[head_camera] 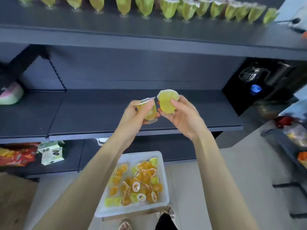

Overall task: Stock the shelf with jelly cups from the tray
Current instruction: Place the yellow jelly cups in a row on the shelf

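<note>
- two cups are in hand, one each. the left hand curls round a yellow jelly cup, fingers wrapped on its side wall. the cup leans, foil lid tipped up and to the right.
- the right hand grips a second yellow cup, thumb across the near side and fingers tucked under and behind. this cup is tilted too, pale lid uppermost.
- the cups sit just beside each other, nearly touching. both are held in the air above the middle shelf; neither rests on it.
- the dark board of the middle shelf under the hands shows no cups. a pink-and-green item sits at its far left, too blurred to name.
- the top shelf carries a row of green-yellow cups along nearly its whole length. that level looks stocked.
- a white tray lies low beneath the forearms, with a loose heap of orange and yellow-green cups in it.
- snack packets lie on the lowest shelf, at left.
- judgement: roughly part-way. one level looks filled, the middle level is barely begun, and much of the tray's load is left to move. the step in hand is setting this pair down.
</note>
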{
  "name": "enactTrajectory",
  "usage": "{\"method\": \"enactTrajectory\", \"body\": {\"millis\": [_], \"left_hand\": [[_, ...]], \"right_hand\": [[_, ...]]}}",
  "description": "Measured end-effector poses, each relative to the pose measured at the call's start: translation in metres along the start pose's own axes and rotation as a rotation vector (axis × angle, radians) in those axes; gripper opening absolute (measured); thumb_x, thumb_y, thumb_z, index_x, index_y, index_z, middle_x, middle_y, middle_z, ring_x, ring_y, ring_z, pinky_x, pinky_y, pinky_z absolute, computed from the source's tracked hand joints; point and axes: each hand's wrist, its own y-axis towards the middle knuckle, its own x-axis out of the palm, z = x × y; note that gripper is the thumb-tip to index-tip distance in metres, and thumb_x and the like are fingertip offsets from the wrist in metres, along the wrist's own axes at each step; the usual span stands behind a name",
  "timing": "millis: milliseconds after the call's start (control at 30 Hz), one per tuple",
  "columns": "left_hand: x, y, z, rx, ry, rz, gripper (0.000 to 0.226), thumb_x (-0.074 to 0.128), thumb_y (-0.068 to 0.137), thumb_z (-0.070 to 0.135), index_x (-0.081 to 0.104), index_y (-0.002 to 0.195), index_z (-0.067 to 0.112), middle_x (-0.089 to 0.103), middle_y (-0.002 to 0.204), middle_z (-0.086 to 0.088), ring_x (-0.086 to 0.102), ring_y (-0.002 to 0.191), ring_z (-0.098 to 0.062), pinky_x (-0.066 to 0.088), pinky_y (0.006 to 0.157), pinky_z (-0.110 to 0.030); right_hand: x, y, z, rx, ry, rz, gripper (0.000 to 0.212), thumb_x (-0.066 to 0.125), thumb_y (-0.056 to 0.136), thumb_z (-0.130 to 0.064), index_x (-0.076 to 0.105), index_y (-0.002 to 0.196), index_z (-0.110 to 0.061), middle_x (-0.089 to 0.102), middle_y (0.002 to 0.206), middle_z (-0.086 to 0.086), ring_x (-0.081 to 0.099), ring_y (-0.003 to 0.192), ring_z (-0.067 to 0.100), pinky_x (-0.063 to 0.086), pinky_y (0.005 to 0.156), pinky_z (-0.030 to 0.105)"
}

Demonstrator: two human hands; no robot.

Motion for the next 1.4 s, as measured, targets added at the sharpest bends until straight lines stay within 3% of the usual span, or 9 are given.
{"method": "enactTrajectory", "body": {"millis": [167, 300, 467, 600, 700, 1000, 1100, 1233, 1400], "left_hand": [[0.048, 0.048, 0.060, 0.119, 0.125, -0.024, 0.055, 0.080, 0.069, 0.035, 0.054, 0.113, 0.013, 0.069, 0.105, -0.002, 0.067, 0.100, -0.016, 0.046, 0.099, -0.045], [0.095, 0.094, 0.089, 0.264, 0.242, 0.018, 0.039, 0.079, 0.073, 0.014, 0.059, 0.106, 0.020, 0.067, 0.101, 0.012, 0.063, 0.089, 0.005, 0.047, 0.083, -0.019], [0.149, 0.160, 0.116, 0.454, 0.390, 0.157, 0.050, 0.083, 0.068, 0.013, 0.053, 0.107, 0.028, 0.063, 0.108, 0.010, 0.062, 0.100, -0.009, 0.050, 0.082, -0.020], [0.193, 0.210, 0.131, 0.547, 0.598, 0.220, 0.060, 0.082, 0.070, 0.016, 0.046, 0.117, 0.024, 0.059, 0.112, 0.010, 0.056, 0.099, -0.007, 0.042, 0.075, -0.006], [0.210, 0.244, 0.133, 0.572, 0.784, 0.287, 0.049, 0.079, 0.074, 0.022, 0.050, 0.113, 0.023, 0.061, 0.114, 0.008, 0.057, 0.101, -0.010, 0.044, 0.078, -0.016], [0.232, 0.303, 0.129, 0.510, 1.189, 0.376, 0.042, 0.068, 0.085, 0.022, 0.052, 0.122, 0.011, 0.057, 0.116, -0.012, 0.057, 0.091, -0.026, 0.039, 0.076, -0.027], [0.234, 0.311, 0.127, 0.511, 1.250, 0.399, 0.039, 0.062, 0.089, 0.022, 0.052, 0.124, 0.008, 0.047, 0.129, -0.011, 0.056, 0.100, -0.027, 0.043, 0.084, -0.032], [0.232, 0.314, 0.128, 0.513, 1.295, 0.407, 0.036, 0.059, 0.092, 0.023, 0.053, 0.122, 0.006, 0.041, 0.129, -0.008, 0.055, 0.098, -0.023, 0.041, 0.081, -0.029], [0.229, 0.313, 0.129, 0.544, 1.345, 0.388, 0.031, 0.060, 0.091, 0.022, 0.050, 0.116, 0.007, 0.046, 0.121, -0.006, 0.053, 0.087, -0.020, 0.036, 0.070, -0.025]], "right_hand": [[-0.020, 0.014, -0.098, -0.241, -0.225, 0.021, 0.023, 0.056, 0.093, -0.015, 0.056, 0.114, -0.005, 0.060, 0.110, 0.011, 0.061, 0.092, 0.020, 0.052, 0.078, 0.029], [-0.055, 0.038, -0.164, -0.360, -0.404, 0.102, 0.020, 0.065, 0.087, -0.008, 0.061, 0.107, -0.007, 0.064, 0.102, 0.007, 0.064, 0.091, 0.019, 0.055, 0.086, 0.038], [-0.104, 0.083, -0.233, -0.419, -0.757, 0.222, 0.034, 0.076, 0.076, -0.006, 0.058, 0.104, -0.013, 0.065, 0.107, 0.000, 0.064, 0.091, 0.012, 0.052, 0.085, 0.027], [-0.144, 0.135, -0.274, -0.475, -0.984, 0.218, 0.040, 0.079, 0.073, -0.009, 0.056, 0.103, -0.021, 0.058, 0.109, -0.005, 0.057, 0.098, 0.012, 0.047, 0.090, 0.026], [-0.163, 0.167, -0.290, -0.484, -1.120, 0.153, 0.041, 0.078, 0.075, -0.011, 0.057, 0.108, -0.021, 0.055, 0.116, -0.005, 0.052, 0.104, 0.010, 0.041, 0.080, 0.015], [-0.186, 0.232, -0.304, -0.546, -1.298, 0.016, 0.038, 0.074, 0.080, -0.010, 0.058, 0.112, -0.022, 0.054, 0.130, -0.004, 0.048, 0.118, 0.012, 0.037, 0.090, 0.020], [-0.188, 0.243, -0.302, -0.549, -1.336, -0.017, 0.038, 0.072, 0.082, -0.010, 0.058, 0.116, -0.019, 0.050, 0.133, -0.002, 0.047, 0.120, 0.014, 0.035, 0.091, 0.018], [-0.191, 0.254, -0.296, -0.539, -1.366, -0.015, 0.036, 0.070, 0.084, -0.010, 0.057, 0.116, -0.018, 0.039, 0.128, -0.001, 0.048, 0.115, 0.017, 0.043, 0.102, 0.030], [-0.190, 0.253, -0.296, -0.522, -1.422, 0.004, 0.037, 0.069, 0.085, -0.013, 0.051, 0.117, -0.019, 0.039, 0.129, -0.001, 0.050, 0.108, 0.017, 0.046, 0.098, 0.038]]}}
